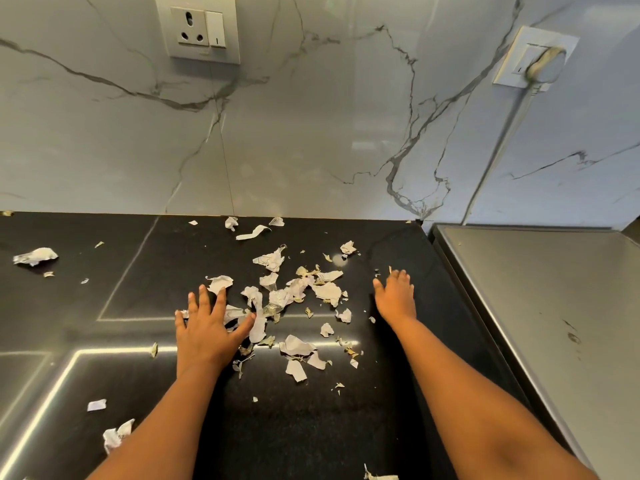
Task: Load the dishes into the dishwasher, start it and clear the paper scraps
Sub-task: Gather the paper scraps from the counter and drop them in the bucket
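Observation:
Torn white paper scraps (294,299) lie scattered over the black countertop (311,427), thickest in the middle. My left hand (207,327) lies flat with spread fingers on the left edge of the pile, its thumb touching a long scrap. My right hand (394,296) rests on the counter to the right of the pile, fingers pointing toward the wall, nothing held in it. Loose scraps sit apart: a crumpled one at the far left (34,256), two at the front left (116,434), a few by the wall (254,232). No dishes or dishwasher show.
A grey steel surface (554,323) adjoins the counter on the right. The marble wall behind carries a socket with switch (201,29) and, at the right, a socket with a plug (545,64) whose cable runs down.

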